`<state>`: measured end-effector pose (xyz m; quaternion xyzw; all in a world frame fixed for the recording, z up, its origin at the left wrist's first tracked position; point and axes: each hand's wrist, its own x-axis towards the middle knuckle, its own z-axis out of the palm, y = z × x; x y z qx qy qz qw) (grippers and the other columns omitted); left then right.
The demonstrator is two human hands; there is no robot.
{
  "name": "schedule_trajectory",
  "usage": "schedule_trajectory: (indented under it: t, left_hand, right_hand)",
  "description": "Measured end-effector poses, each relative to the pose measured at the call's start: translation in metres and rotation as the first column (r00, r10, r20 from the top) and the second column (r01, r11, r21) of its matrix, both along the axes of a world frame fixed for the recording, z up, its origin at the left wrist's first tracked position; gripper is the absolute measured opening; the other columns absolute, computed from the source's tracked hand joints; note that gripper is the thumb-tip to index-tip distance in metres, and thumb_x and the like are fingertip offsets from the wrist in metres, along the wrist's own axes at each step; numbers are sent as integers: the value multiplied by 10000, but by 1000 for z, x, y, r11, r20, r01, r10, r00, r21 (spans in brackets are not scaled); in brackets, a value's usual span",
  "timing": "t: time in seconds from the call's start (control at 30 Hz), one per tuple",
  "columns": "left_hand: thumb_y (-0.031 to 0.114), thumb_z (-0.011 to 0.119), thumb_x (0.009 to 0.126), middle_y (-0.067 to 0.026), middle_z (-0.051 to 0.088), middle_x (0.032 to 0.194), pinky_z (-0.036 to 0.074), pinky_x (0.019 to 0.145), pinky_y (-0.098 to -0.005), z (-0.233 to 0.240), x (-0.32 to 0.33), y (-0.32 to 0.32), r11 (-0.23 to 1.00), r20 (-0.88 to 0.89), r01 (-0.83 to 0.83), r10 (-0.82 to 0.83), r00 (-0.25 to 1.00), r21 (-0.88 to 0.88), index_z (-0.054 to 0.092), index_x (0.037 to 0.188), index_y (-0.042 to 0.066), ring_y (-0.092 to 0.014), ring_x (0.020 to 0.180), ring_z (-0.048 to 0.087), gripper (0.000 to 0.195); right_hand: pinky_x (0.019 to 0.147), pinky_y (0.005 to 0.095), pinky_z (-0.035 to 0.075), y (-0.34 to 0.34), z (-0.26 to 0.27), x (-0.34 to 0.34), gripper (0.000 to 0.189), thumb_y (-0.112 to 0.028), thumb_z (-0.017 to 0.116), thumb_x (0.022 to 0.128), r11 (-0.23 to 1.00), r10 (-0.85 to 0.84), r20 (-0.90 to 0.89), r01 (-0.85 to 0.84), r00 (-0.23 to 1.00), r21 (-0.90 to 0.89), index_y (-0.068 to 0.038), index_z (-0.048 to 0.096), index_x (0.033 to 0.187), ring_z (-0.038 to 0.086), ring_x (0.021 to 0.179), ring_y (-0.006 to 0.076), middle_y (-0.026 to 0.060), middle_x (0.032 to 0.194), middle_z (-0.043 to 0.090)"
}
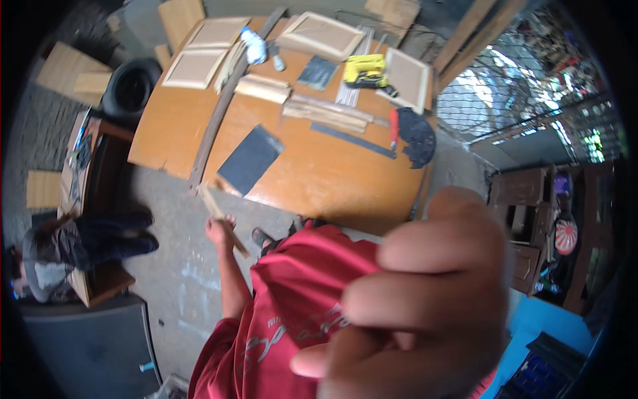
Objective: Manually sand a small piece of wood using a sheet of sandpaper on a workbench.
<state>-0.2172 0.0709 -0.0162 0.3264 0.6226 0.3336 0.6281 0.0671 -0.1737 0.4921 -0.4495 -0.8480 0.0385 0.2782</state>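
My left hand (222, 230) is closed around a thin wooden strip (212, 202) beside the table's near left corner. The strip's upper end is close to the end of a long dark wooden bar (214, 127) that crosses the orange-brown tabletop (299, 172). Large and blurred, my right hand (423, 294) is raised close to the camera with its fingers curled; nothing shows in it. It hides part of my red shirt. A sheet of dark sandpaper (250, 159) lies near the table's front edge, and a dark flat strip (353, 140) lies to its right.
Framed wooden panels (320, 36), wood pieces (326, 113), a white bottle with a blue cap (254, 46), a yellow power tool (365, 71) and a black cloth-like item (417, 137) lie on the table. A person (75, 249) is at the left, near a tire (130, 91).
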Motion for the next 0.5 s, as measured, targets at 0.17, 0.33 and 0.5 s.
schedule_trajectory:
  t: [0.17, 0.33, 0.5]
  left_hand:
    - [282, 408, 1150, -208, 701, 867, 609, 578, -423, 17, 29, -1, 999, 66, 23, -24, 998, 23, 462, 1335, 39, -339, 668, 727, 310]
    - [318, 391, 1164, -174, 709, 831, 606, 570, -404, 24, 12, -7, 998, -18, 54, -53, 998, 32, 482, 1243, 28, -302, 632, 723, 314]
    - [310, 385, 1159, -176, 711, 850, 609, 598, -409, 24, 16, -5, 990, -39, 131, -130, 991, 52, 485, 1235, 24, -300, 653, 728, 312]
  right_hand:
    - [530, 373, 466, 8, -19, -9, 100, -183, 831, 781, 991, 125, -95, -119, 988, 66, -127, 780, 847, 593, 566, 233, 53, 635, 638]
    - [539, 383, 488, -15, -22, -21, 101, -184, 829, 777, 990, 121, -97, -113, 988, 88, -116, 785, 837, 618, 583, 251, 71, 640, 650]
    - [549, 393, 511, 10, -22, -70, 104, -185, 826, 773, 989, 123, -14, -121, 992, 90, -104, 790, 827, 643, 600, 269, 89, 645, 662]
